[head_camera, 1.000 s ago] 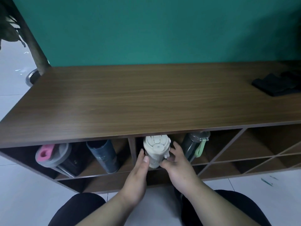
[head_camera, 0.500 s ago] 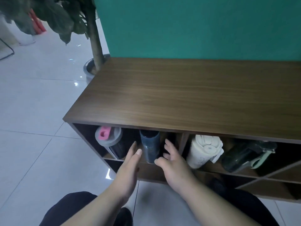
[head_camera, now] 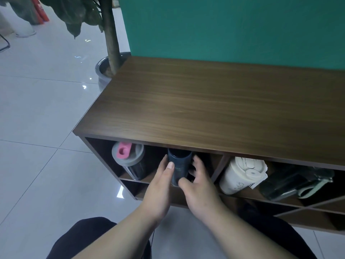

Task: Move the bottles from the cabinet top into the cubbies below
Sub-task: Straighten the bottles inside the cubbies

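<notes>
A dark blue bottle (head_camera: 179, 165) lies in the top left cubby of the wooden cabinet (head_camera: 214, 113), its cap pointing out at me. My left hand (head_camera: 160, 186) wraps its left side and my right hand (head_camera: 197, 186) cups its right side and underside. To its left in the same cubby lies a grey-lidded bottle with a pink spout (head_camera: 128, 157). One cubby to the right hold a cream bottle (head_camera: 240, 174) and a dark bottle with a pale green handle (head_camera: 295, 182).
The cabinet top shows bare wood against a green wall. A potted plant (head_camera: 110, 43) in a grey pot stands at the cabinet's left end. Glossy white floor tiles spread to the left. Lower cubbies have diagonal dividers. My dark-trousered knees are at the bottom.
My hands left the cream bottle, moved to the left cubby and closed around the dark blue bottle. The view swung left, bringing the plant and floor into sight.
</notes>
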### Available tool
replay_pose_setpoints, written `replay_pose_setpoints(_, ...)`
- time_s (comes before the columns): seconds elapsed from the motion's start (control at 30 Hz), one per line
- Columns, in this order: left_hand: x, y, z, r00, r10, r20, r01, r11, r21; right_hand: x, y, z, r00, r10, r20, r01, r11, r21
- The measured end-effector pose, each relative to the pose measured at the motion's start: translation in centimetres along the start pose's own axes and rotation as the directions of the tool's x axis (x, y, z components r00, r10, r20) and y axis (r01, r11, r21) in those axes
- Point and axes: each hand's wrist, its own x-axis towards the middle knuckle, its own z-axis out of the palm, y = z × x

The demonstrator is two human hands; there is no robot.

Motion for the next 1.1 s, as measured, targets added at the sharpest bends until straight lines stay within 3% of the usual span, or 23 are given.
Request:
replay_pose_setpoints(0.17, 0.0, -0.1, 0.0, 0.999, -0.012, -0.031, 0.014, 0.998, 0.066, 0.0, -0.3, -0.1, 1.000, 0.019, 0.011, -0.019, 1.000, 0.007)
replay_pose_setpoints(0.27, -1.1, 0.7, -0.3, 0.996, -0.052, -0.068, 0.056, 0.996, 0.065, -0.3, 0.2, 0.0, 0.993, 0.120, 0.007, -0.120, 0.992, 0.026)
replay_pose_setpoints(0.37, -2.7, 1.4, -1.7, 0.978, -0.145, -0.147, 0.155, 0.986, 0.059, -1.1, 0.1, 0.9, 0.957, 0.235, 0.169, -0.223, 0.971, -0.086)
replay_pose_setpoints(0.43, -3.4, 1.4, -3.4, 0.956, -0.207, -0.206, 0.225, 0.972, 0.065, -1.4, -0.3, 2.5, 0.945, 0.219, 0.244, -0.192, 0.973, -0.127)
replay_pose_setpoints(0.53, -3.6, 1.6, -6.4, 0.923, -0.245, -0.297, 0.258, 0.966, 0.004, -0.7, -1.4, 5.4, 0.954, 0.123, 0.272, -0.115, 0.992, -0.048)
replay_pose_setpoints(0.67, -3.1, 2.3, -9.2, 0.892, -0.229, -0.390, 0.199, 0.973, -0.116, 1.1, -3.4, 7.9, 0.972, 0.034, 0.234, -0.038, 0.999, 0.009)
replay_pose_setpoints(0.8, -1.2, 1.8, -10.5, 0.878, -0.267, -0.397, 0.182, 0.954, -0.240, 3.4, -4.3, 10.0, 0.990, 0.040, 0.136, -0.053, 0.994, 0.094)
replay_pose_setpoints(1.1, 1.6, 1.9, -9.7, 0.889, -0.242, -0.388, 0.160, 0.960, -0.231, 6.0, -4.4, 12.0, 0.998, -0.020, 0.052, 0.015, 0.994, 0.107)
